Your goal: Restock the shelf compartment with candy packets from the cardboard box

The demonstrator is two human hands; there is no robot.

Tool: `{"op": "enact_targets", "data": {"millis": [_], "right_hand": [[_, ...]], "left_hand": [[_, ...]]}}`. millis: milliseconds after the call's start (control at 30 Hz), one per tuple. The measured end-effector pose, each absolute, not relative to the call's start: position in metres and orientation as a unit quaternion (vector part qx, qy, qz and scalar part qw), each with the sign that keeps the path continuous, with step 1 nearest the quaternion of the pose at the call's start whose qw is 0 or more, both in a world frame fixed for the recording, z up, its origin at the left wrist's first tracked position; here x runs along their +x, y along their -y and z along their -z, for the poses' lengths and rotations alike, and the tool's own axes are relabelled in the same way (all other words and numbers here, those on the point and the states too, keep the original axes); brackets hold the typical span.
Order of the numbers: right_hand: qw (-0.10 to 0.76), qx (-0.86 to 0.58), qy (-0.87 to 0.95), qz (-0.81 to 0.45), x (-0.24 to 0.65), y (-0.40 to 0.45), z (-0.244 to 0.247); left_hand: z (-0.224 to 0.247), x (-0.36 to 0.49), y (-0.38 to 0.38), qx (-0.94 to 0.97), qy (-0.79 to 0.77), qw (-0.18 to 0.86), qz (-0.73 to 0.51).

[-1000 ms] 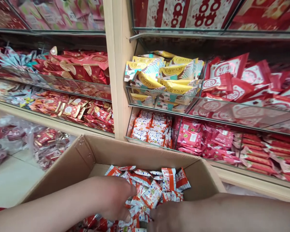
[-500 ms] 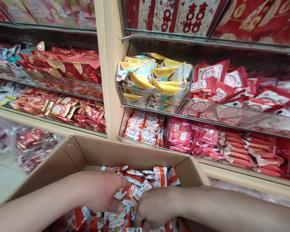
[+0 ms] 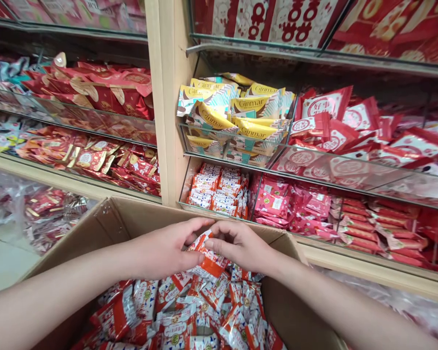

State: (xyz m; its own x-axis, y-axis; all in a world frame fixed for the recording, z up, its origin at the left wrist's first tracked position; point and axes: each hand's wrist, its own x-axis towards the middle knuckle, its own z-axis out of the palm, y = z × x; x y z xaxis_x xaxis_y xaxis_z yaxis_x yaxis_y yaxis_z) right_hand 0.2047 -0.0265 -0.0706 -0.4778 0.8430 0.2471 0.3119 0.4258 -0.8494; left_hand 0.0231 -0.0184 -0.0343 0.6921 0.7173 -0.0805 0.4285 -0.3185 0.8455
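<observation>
Between my two hands, above the far part of an open cardboard box (image 3: pixel 138 221), are red-and-white snack packets (image 3: pixel 209 257). My left hand (image 3: pixel 171 245) curls round them from the left, its thumb across the front. From the right, my right hand (image 3: pixel 241 243) closes on the same packets with bent fingers and thumb. The fingertips of both hands nearly meet at the top. Many loose packets of the same kind (image 3: pixel 175 325) lie in the box below.
Behind the box stand shelves with clear fronts. Similar red-and-white packets (image 3: pixel 219 189) fill a lower compartment, pink packets (image 3: pixel 273 199) beside them. Above are yellow Ginmar packets (image 3: pixel 251 104). A wooden post (image 3: pixel 166 97) divides the shelves. Bagged snacks (image 3: pixel 47 214) sit at the left.
Both hands have risen from the pile toward the box's far side, now with packets between them. The view has shifted slightly.
</observation>
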Motion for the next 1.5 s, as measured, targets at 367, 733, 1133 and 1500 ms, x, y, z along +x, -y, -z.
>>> {"op": "enact_targets", "data": {"millis": [367,733,1133,1500], "right_hand": [[0.359,-0.393,0.733,-0.424,0.209,0.031,0.064],[0.504,-0.369,0.725,-0.291,0.214,0.029,0.064],[0.467,-0.276,0.835,-0.096,0.212,0.036,0.065],[0.58,-0.354,0.649,-0.343,0.207,0.032,0.065]], "left_hand": [[0.027,0.026,0.011,0.727,-0.36,0.506,-0.293],[0.014,0.025,0.01,0.559,-0.433,0.614,-0.351],[0.02,0.023,0.018,0.543,-0.388,0.713,-0.215],[0.021,0.027,0.019,0.571,-0.339,0.691,-0.284]]}}
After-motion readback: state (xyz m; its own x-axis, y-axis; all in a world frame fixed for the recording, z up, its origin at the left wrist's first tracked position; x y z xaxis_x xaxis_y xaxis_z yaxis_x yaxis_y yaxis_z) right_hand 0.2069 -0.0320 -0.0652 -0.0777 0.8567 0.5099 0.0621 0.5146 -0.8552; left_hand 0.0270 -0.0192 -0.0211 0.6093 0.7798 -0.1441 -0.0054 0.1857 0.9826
